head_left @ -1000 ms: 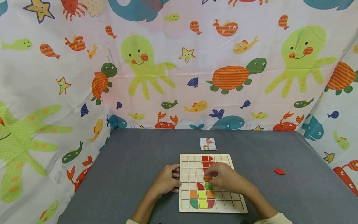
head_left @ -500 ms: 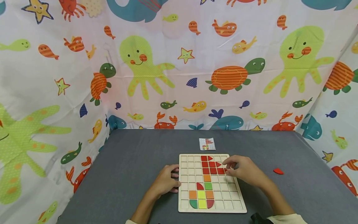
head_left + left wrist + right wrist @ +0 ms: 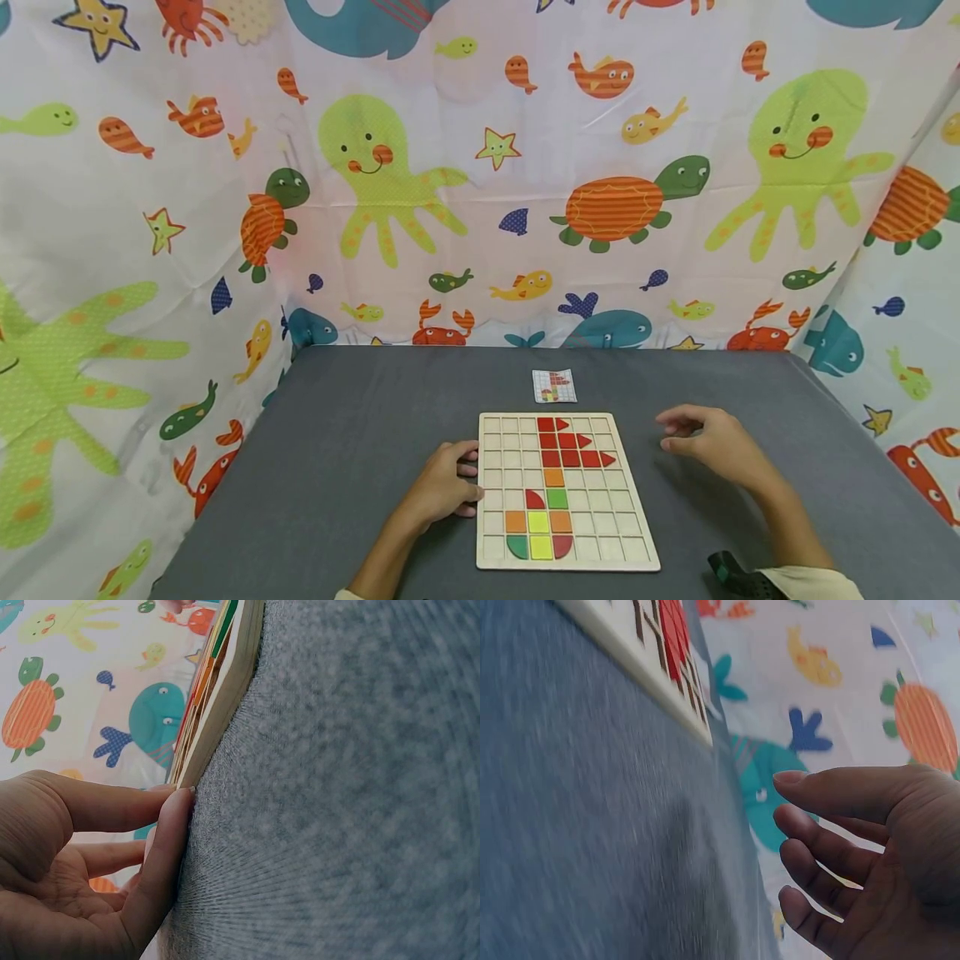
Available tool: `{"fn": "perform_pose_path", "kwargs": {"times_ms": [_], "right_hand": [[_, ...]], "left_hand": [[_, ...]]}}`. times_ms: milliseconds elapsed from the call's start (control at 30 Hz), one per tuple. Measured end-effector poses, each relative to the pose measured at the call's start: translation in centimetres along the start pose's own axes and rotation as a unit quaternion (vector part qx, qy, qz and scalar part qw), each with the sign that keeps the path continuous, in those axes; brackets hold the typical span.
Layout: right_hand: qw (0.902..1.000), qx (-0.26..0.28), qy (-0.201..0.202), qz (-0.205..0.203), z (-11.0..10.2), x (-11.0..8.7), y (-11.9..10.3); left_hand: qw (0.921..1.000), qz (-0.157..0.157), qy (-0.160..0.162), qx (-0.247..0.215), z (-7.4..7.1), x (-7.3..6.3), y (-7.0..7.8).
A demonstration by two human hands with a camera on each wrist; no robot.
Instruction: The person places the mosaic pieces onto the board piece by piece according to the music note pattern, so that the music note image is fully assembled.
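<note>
A pale wooden grid board (image 3: 607,525) lies on the grey table. Red squares and triangles (image 3: 570,457) fill three rows near its top, with orange, green and yellow squares and rounded pieces below. My left hand (image 3: 442,483) holds the board's left edge; in the left wrist view its thumb and a finger (image 3: 161,855) meet at that edge. Off the board's right side, my right hand (image 3: 716,446) hovers over the table, fingers loosely bent and apart. The right wrist view shows nothing between the right hand's fingers (image 3: 829,855). The loose red piece is out of sight.
A small printed pattern card (image 3: 554,387) lies behind the board. A white curtain (image 3: 525,192) with sea animals hangs round the back and sides of the grey table (image 3: 360,417). A black device (image 3: 738,575) sits at the right wrist.
My right hand has moved from above the board to the right of it, covering where the loose red piece lay. The red pieces it hid now show. My left hand stays at the edge.
</note>
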State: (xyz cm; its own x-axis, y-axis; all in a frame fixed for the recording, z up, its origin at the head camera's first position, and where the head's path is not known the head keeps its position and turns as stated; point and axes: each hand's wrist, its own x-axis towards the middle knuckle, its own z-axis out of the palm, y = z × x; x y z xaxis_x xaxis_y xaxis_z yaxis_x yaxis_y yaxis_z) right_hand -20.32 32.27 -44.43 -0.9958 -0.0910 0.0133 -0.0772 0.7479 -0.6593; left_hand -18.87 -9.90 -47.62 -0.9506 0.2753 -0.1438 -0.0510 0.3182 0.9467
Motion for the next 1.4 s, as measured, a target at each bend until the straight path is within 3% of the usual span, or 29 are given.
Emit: {"fn": "perform_pose_path", "kwargs": {"times_ms": [400, 867, 1400], "right_hand": [[0.9996, 0.003, 0.015, 0.025, -2.9, -1.0, 4.8], [0.9985, 0.011, -0.011, 0.051, -4.7, -1.9, 8.5], [0.9974, 0.002, -0.037, 0.062, -5.5, -2.2, 9.5]], "left_hand": [[1.0, -0.005, -0.002, 0.005, -0.2, 0.1, -0.1], [1.0, 0.0, -0.002, 0.001, 0.0, 0.1, -0.2], [1.0, 0.004, -0.001, 0.0, -0.2, 0.0, -0.2]]}}
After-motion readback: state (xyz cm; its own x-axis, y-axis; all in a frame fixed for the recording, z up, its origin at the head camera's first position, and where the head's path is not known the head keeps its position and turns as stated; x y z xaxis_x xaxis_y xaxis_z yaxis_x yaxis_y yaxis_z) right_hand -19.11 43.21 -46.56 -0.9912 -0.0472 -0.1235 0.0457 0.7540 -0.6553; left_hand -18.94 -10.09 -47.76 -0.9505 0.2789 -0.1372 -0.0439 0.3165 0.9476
